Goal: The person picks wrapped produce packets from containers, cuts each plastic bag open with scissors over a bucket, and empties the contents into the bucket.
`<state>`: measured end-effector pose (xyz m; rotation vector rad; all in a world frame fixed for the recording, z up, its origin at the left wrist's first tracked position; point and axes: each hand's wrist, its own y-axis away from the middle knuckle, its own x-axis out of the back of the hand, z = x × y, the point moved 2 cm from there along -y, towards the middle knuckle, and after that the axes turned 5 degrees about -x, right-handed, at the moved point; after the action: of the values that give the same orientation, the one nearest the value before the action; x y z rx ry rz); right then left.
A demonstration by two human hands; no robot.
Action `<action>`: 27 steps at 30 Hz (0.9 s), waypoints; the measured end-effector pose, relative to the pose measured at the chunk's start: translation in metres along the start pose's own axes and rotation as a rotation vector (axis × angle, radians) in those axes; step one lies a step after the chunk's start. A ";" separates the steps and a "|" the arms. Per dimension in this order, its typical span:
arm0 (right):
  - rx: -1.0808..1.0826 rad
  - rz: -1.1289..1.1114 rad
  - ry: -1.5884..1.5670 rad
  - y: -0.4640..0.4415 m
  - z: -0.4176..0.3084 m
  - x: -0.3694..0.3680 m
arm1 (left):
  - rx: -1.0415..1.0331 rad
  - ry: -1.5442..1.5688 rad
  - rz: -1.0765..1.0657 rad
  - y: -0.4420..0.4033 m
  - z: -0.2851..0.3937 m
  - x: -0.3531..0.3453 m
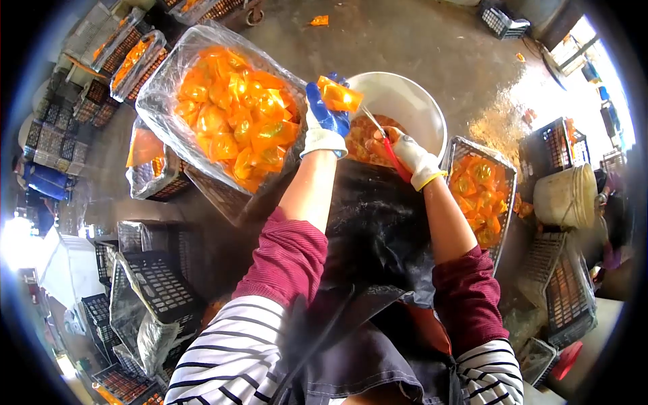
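Observation:
My left hand (pixel 325 120), in a blue and white glove, holds an orange packet (pixel 341 94) near the left rim of a white bucket (pixel 415 94). In a white glove with a yellow cuff, my right hand (pixel 413 158) grips red-handled scissors (pixel 395 158), whose blades point up toward the packet. Reddish-orange contents lie low in the bucket, below both hands. Left of my left hand is a plastic-lined crate (pixel 158 101) heaped with shiny orange packets (pixel 236 115).
Right of the bucket stands a crate of orange packets (pixel 478 196), with a pale bucket (pixel 563 196) beyond it. Black crates (pixel 158 283) are stacked at the lower left. One packet (pixel 319 21) lies on the floor ahead. A person in blue (pixel 47 181) is at the far left.

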<state>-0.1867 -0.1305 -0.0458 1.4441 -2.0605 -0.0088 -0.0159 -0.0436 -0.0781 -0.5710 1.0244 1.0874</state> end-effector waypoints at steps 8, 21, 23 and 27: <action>0.077 0.047 -0.116 -0.023 0.026 -0.007 | 0.146 -0.090 -0.219 -0.003 -0.008 0.003; 0.104 0.242 0.037 -0.012 0.010 0.002 | 0.232 -0.403 -0.122 0.017 -0.011 -0.002; 0.071 0.168 -0.016 -0.020 0.016 0.002 | 0.271 -0.355 -0.091 0.020 -0.007 -0.006; 0.070 0.207 0.107 -0.005 0.002 0.006 | 0.325 -0.311 -0.077 0.026 0.001 -0.016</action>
<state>-0.1848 -0.1382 -0.0465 1.2364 -2.1299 0.2219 -0.0413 -0.0398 -0.0607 -0.1704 0.8738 0.8847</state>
